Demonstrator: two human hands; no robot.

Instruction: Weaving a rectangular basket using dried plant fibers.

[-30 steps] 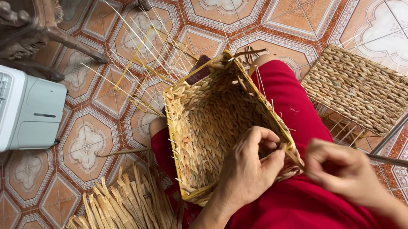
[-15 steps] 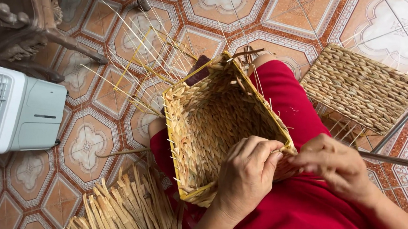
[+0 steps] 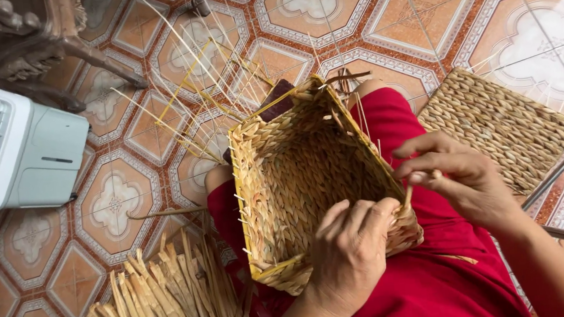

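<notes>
While the half-woven basket (image 3: 310, 176) rests on my red-clothed lap (image 3: 432, 281) at the centre of view, my left hand (image 3: 353, 253) curls closed around its near rim at five o'clock. My right hand (image 3: 461, 178), at three o'clock, pinches a thin straw strand (image 3: 407, 199) between thumb and fingers, just beside that rim. Loose stakes fan out of the basket toward eleven o'clock. A bundle of dried reeds (image 3: 166, 302) lies on the tiled floor at seven o'clock, a woven mat (image 3: 501, 124) at two o'clock, a white fan heater (image 3: 17, 156) at nine.
</notes>
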